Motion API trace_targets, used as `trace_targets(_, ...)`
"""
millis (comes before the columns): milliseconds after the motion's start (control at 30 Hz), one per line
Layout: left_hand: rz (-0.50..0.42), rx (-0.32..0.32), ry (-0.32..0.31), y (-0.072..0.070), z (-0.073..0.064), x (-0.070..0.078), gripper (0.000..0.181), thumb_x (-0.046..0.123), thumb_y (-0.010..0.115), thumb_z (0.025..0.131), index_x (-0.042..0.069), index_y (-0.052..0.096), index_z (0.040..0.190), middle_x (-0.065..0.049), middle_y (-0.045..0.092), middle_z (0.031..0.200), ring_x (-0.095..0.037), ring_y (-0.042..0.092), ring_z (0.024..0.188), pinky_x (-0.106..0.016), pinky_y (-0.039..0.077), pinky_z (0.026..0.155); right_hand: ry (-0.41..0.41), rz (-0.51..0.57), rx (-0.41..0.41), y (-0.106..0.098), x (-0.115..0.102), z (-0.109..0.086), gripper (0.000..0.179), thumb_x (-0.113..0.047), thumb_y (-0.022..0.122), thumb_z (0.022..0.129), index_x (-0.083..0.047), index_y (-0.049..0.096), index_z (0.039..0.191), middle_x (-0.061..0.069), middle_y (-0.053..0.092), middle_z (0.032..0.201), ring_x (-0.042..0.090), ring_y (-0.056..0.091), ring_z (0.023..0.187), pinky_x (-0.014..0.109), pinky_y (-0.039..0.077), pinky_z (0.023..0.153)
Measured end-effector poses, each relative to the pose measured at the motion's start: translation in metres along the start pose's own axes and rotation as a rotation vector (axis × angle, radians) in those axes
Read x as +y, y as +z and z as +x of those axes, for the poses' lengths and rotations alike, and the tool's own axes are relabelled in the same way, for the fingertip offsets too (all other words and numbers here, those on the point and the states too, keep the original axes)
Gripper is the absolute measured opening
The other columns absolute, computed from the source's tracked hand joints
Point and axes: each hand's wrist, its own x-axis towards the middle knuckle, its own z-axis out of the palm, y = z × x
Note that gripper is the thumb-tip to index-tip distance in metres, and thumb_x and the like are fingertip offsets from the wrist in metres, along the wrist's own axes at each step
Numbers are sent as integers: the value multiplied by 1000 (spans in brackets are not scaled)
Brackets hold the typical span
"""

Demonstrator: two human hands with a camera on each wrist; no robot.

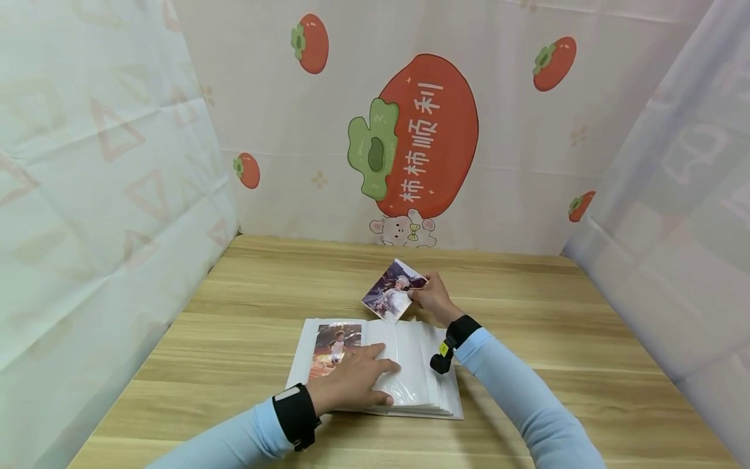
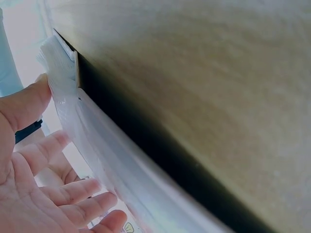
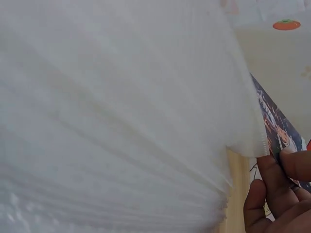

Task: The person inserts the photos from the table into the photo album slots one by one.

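Observation:
A photo album [image 1: 295,365] with white pages lies spread on the table. Its left page holds a photo [image 1: 336,342] of a child in warm colours, partly hidden by my left hand [image 1: 354,378]. That hand rests across the album with its fingers spread, fingertips on the clear sleeve [image 1: 407,365] of the right page. In the left wrist view the thumb lies at the edge of the album pages [image 2: 60,82]. Just past the album's top edge, my right hand [image 1: 433,298] pinches a loose photo [image 1: 391,293] by its right corner between thumb and fingers.
The album sits on a wood-grain table [image 1: 234,339]. White fabric with persimmon prints [image 1: 433,130] hangs behind the table, and pale cloth walls [image 1: 105,163] stand along both sides. In the right wrist view, fanned album pages [image 3: 121,107] fill most of the picture.

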Motion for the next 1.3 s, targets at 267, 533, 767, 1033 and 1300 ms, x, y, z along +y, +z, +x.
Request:
trace_targets(267,-13,-21,-5,-1,-1,-1,57,43,69,80,22,54,131,-18,34,143,-33,33,129,-59,28,96,-88,-38,-89,-12,5,-1,53,12,48,89,-2,27,136,30,52,115,27,58,87,29,46,61)
trace_targets(533,-11,-49,0,-2,-2,0,59,44,67,81,23,51,134,-18,31,145,-34,31,130,-61,27,97,-148,-94,-115,-19,4,-2,50,15,45,89,-3,36,135,25,45,119,30,55,87,28,40,56)
trace_targets(767,-1,-63,1,-3,-3,1,58,45,65,82,23,51,134,-18,31,145,-34,32,130,-60,27,97,-154,-95,-139,-18,7,0,50,17,42,89,-6,38,133,23,44,117,26,51,78,25,36,52)
trace_targets(1033,8,-70,4,-1,-3,1,58,46,64,83,25,49,135,-17,30,146,-35,31,129,-60,27,96,-175,-139,-219,-13,8,-5,49,17,43,89,-6,41,132,22,45,119,23,51,78,26,39,55)
trace_targets(1300,8,-76,-2,-2,-3,0,60,47,64,83,25,49,136,-18,29,146,-36,31,129,-60,27,97,-143,-204,-265,-11,11,-12,46,15,44,86,-6,48,127,16,51,96,19,45,62,28,36,52)
